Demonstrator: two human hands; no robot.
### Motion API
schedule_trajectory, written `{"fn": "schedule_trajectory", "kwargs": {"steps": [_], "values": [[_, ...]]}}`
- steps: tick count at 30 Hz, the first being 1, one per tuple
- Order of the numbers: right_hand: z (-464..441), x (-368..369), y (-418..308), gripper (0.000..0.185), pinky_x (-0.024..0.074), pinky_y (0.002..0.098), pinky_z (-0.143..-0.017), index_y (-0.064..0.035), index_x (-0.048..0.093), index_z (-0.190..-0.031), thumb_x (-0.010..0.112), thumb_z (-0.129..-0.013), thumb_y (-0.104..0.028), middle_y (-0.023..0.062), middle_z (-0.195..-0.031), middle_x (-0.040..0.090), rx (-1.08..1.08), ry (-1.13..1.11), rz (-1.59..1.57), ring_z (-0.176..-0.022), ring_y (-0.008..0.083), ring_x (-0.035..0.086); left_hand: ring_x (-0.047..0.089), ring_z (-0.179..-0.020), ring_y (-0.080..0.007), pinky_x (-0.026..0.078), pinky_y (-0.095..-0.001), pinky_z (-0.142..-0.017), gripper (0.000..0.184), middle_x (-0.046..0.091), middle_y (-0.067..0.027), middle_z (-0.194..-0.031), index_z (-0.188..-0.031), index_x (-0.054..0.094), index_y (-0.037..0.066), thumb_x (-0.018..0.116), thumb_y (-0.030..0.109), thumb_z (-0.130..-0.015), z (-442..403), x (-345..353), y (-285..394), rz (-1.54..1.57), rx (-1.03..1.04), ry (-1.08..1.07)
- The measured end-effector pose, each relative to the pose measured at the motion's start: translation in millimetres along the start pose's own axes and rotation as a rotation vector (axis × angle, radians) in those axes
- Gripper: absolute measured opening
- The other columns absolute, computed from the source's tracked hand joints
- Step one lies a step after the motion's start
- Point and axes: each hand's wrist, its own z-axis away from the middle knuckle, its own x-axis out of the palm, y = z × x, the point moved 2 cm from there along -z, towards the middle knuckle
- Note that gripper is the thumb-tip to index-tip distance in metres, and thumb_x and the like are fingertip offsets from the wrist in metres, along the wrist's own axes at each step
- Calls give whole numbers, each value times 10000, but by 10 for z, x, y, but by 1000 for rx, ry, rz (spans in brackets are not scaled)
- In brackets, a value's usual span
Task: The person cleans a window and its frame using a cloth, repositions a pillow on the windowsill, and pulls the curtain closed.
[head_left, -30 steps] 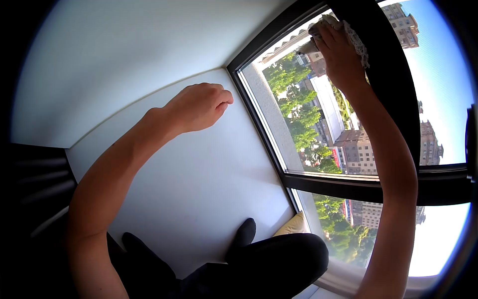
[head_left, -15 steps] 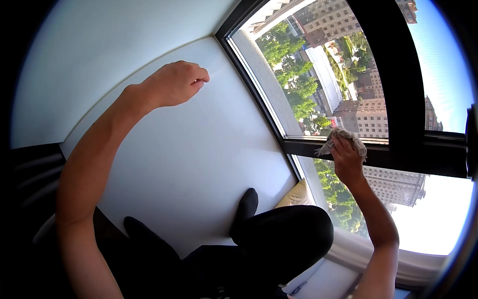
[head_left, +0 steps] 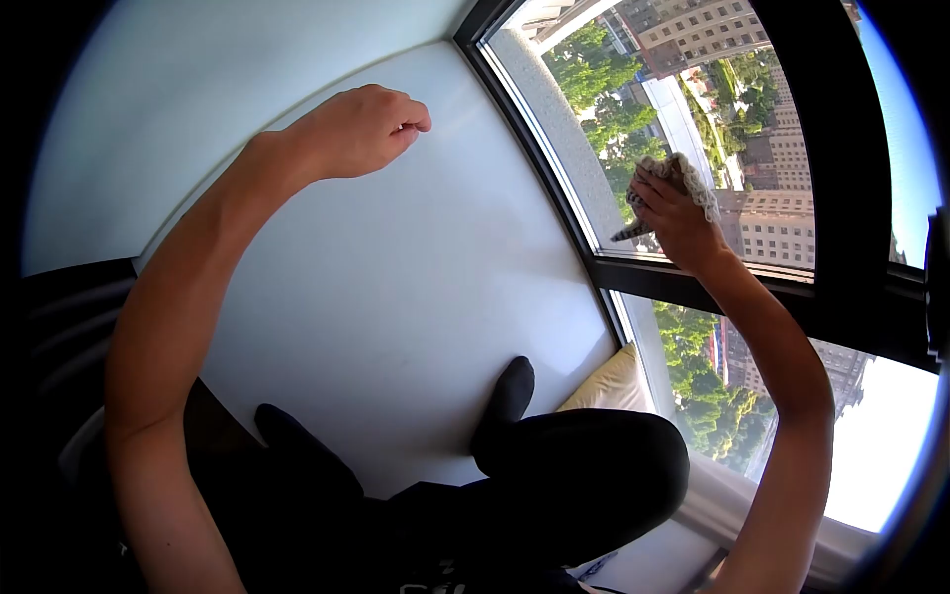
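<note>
My right hand [head_left: 676, 220] presses a crumpled grey-white cloth [head_left: 701, 188] on the pane of the upper window [head_left: 737, 183]. Its fingers lie bent over the cloth, and a darker corner of the cloth hangs out at the left. My left hand [head_left: 368, 129] is held out over the white surface [head_left: 396, 267], fingers curled into a loose fist. Nothing shows in it, and it is apart from the window.
A black frame bar [head_left: 712, 287] runs between the upper window and a lower pane [head_left: 703, 381]. A yellowish cushion [head_left: 606, 381] lies in the corner by my knee [head_left: 633, 460]. My dark-socked foot [head_left: 512, 386] rests on the white surface. A pale curtain [head_left: 727, 495] hangs below the lower pane.
My right hand has moved with the cloth from the frame bar up onto the upper pane. My left hand stays curled; the view has shifted slightly.
</note>
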Motion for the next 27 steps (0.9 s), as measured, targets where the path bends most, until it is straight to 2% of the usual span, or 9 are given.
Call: {"fn": "schedule_trajectory", "kwargs": {"steps": [1, 6, 9, 11, 16, 21, 22, 25, 27], "values": [[-250, -9, 93, 299, 344, 394, -1195, -81, 724, -1119, 610, -842, -89, 42, -1454, 531, 20, -70, 56, -1466, 200, 344, 644, -943, -270, 515, -362, -871, 191, 702, -101, -1041, -1078, 681, 20, 557, 128, -981, -7, 4, -9, -16, -5, -6], [-1574, -218, 482, 239, 362, 388, -1192, -132, 747, -1108, 607, -915, -144, 12, -1437, 544, 28, 143, 252, -1469, 198, 330, 651, -928, -260, 523, -358, -842, 176, 706, -102, -1017, -1075, 680, 18, 573, 114, -973, -45, 2, -70, -18, -33, 4], [-2230, -310, 644, 282, 341, 306, -1197, -156, 698, -1218, 570, -967, -151, 4, -1470, 514, 105, 186, 361, -1466, 168, 324, 656, -913, -256, 527, -356, -824, 168, 706, -104, -997, -1075, 679, 19, 584, 105, -967, -85, 4, -170, -12, -83, 12], [-2509, -439, 637, 251, 309, 514, -1151, -81, 706, -1082, 564, -886, -146, 105, -1269, 608, -42, 477, 304, -1335, 298, 448, 658, -906, -254, 528, -355, -817, 165, 706, -105, -987, -1075, 679, 20, 588, 102, -964, -99, -18, -237, -19, -86, 32], [-3024, -233, 758, 267, 318, 485, -1156, -70, 682, -1129, 532, -921, -143, 110, -1227, 614, -48, 466, 258, -1284, 303, 475, 657, -908, -249, 526, -358, -812, 173, 704, -99, -988, -1084, 678, 26, 577, 109, -971, -142, -8, -297, -6, -230, -42], [-2776, 318, 960, 249, 344, 482, -1133, -104, 695, -1099, 582, -910, -220, 74, -1134, 633, -118, 559, 354, -1221, 269, 520, 663, -922, -259, 530, -360, -833, 197, 701, -103, -1028, -1115, 678, 32, 570, 118, -974, -121, 113, -227, -111, -88, -22], [-2626, 86, 635, 310, 321, 314, -1214, -151, 675, -1255, 535, -979, -125, 6, -1488, 496, 111, 224, 331, -1470, 172, 318, 664, -935, -264, 531, -359, -847, 207, 700, -105, -1048, -1128, 678, 34, 567, 121, -976, -109, 133, -222, -125, -38, -5], [-2022, 316, 370, 347, 305, 345, -1227, -127, 645, -1292, 484, -987, -84, 10, -1519, 468, 84, 78, 176, -1476, 177, 311, 661, -979, -268, 530, -353, -884, 222, 699, -106, -1084, -1144, 677, 33, 558, 128, -983, -107, -4, -53, -119, -60, -18], [-1166, 573, 15, 374, 295, 400, -1226, -97, 659, -1274, 543, -922, -46, 60, -1507, 488, 50, -12, 39, -1463, 221, 349, 661, -988, -264, 530, -352, -891, 223, 699, -106, -1093, -1145, 676, 31, 555, 129, -986, -118, -73, 78, -122, -64, -32]]}}
